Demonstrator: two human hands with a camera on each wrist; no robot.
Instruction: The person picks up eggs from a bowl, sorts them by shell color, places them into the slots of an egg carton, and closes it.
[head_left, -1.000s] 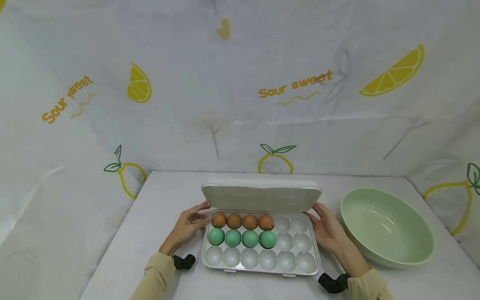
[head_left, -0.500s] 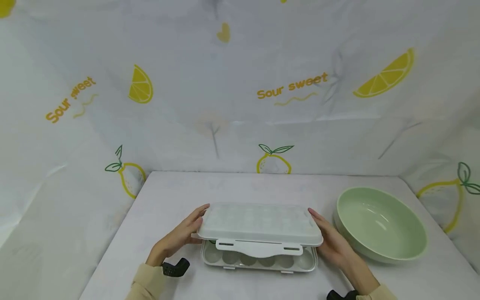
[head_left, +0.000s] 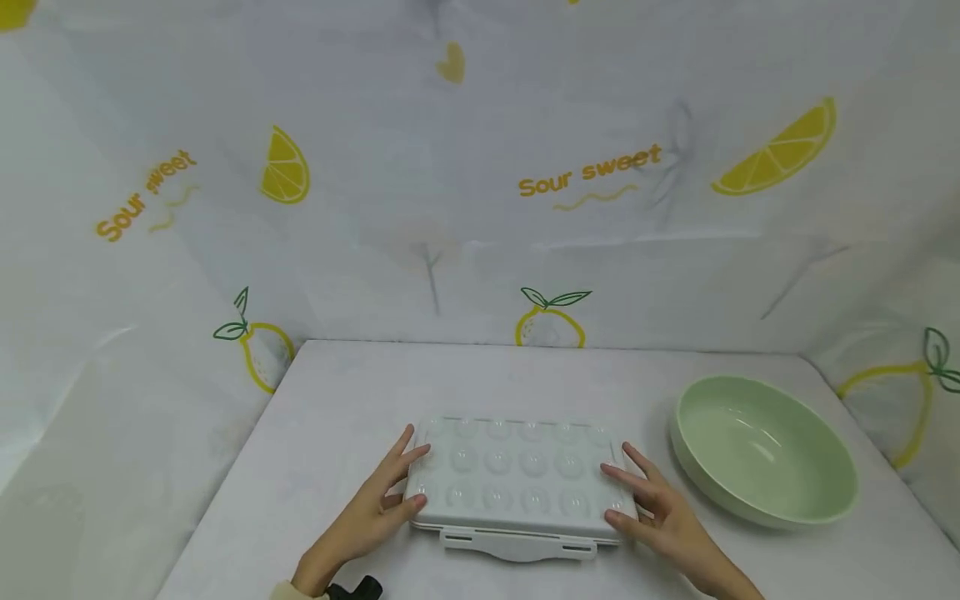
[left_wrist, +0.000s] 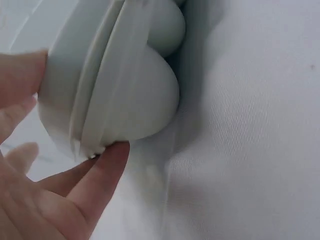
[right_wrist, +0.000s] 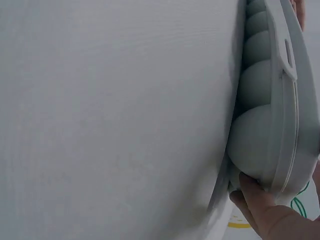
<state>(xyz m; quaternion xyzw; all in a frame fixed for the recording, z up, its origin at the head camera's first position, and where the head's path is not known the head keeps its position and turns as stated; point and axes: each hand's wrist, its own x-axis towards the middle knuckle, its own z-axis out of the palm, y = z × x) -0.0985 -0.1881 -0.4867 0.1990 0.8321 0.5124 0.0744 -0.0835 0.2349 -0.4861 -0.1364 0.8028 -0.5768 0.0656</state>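
A white plastic egg box (head_left: pixel 517 479) lies on the table with its bumpy lid down over the tray, and the eggs are hidden inside. Along its front hangs a clasp flap (head_left: pixel 517 546). My left hand (head_left: pixel 367 504) grips the box's left end, fingertips on the lid's edge. In the left wrist view its fingers (left_wrist: pixel 107 172) also reach the side of the rounded tray cups (left_wrist: pixel 150 95). At the opposite end my right hand (head_left: pixel 667 521) grips the lid's right edge. The right wrist view shows fingers (right_wrist: pixel 257 195) against the end of the tray.
To the right of the egg box stands a large pale green bowl (head_left: pixel 768 442). The white table (head_left: pixel 337 392) meets a white cloth backdrop (head_left: pixel 480 250) printed with lemons at the back and sides.
The lid has swung forward and down from standing behind the tray, covering the brown and green eggs. Both hands came forward with it and now lie at the ends of the lid.
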